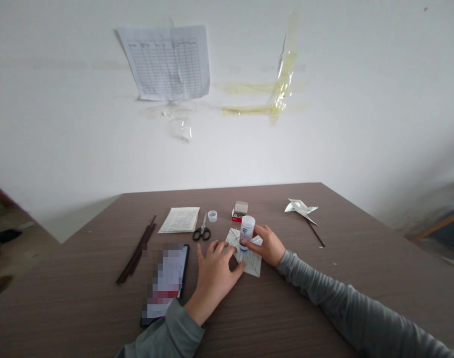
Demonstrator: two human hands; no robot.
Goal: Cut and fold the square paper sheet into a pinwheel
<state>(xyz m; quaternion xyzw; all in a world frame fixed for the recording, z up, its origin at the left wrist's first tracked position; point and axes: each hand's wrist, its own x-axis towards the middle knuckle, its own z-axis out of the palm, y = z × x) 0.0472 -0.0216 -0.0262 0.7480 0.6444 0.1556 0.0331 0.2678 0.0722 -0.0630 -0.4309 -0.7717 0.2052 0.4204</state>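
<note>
My right hand (268, 244) grips a white glue stick (247, 228) between thumb and fingers. It stands nearly upright, its lower end on a creased square of printed paper (252, 263). My left hand (216, 268) is spread out with fingers apart, its thumb and fingertips at the paper's left edge. Whether those fingertips press on the paper, I cannot tell. Just behind the glue stick sits a small red box (239, 213) with its lid up and small metal pieces inside. A round white cap (212, 216) lies to the left of the box.
Black-handled scissors (202, 232) lie beside a stack of printed paper (180, 220). Dark thin sticks (137, 251) rest at the left, near a phone (165, 283). A paper pinwheel (301, 209) on a stick lies at the right. The wall (227, 159) rises behind the table (346, 278).
</note>
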